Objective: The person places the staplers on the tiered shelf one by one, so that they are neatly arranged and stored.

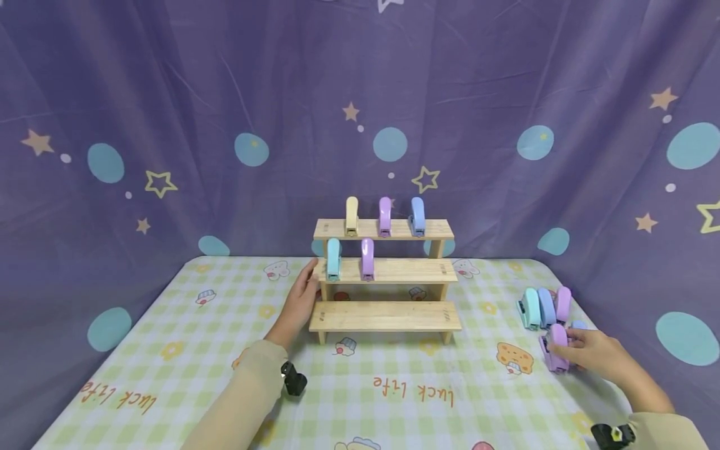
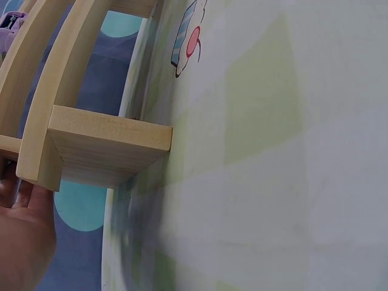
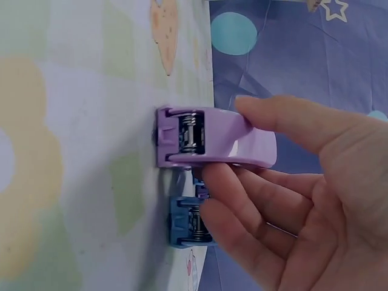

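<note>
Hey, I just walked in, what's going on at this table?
A person's right hand pinches a purple stapler at the right side of the table, beside a partly hidden blue one. Just beyond are a teal stapler, a blue stapler and another purple one. The left hand touches the left end of a three-step wooden stand. Its top step holds yellow, purple and blue staplers; its middle step holds a teal one and a purple one.
</note>
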Tool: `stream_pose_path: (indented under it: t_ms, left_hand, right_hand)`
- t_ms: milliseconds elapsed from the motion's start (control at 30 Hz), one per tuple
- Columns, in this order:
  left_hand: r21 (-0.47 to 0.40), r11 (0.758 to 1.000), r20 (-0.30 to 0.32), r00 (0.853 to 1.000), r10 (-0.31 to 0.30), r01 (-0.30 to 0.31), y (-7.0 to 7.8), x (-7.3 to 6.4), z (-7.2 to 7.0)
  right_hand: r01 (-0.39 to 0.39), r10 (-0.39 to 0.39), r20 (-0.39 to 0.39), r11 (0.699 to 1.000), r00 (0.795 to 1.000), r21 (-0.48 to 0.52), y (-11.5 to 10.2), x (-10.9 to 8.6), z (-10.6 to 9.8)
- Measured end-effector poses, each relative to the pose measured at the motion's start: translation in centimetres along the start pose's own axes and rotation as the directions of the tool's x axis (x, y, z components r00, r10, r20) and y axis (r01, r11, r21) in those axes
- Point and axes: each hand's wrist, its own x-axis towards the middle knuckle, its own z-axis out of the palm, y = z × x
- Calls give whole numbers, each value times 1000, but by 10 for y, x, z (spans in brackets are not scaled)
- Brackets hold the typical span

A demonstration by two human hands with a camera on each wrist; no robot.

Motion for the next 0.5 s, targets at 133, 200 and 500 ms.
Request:
stream_pose_path:
  t_ms: [133,200,500]
  left_hand:
    - [13,1000,-7,1000,2,-1,0,0,0]
    - [15,1000,-13,1000,-2,2,0,0,0]
    - [14,1000,-9,1000,-12,12,-1,0,0]
  right_hand:
    - [-31,29,40,998,999,53,-1,-2,2]
    - [-36,32,50,997,998,70,-1,-3,2]
    - [-39,33,56,993,998,108,0,-5,6]
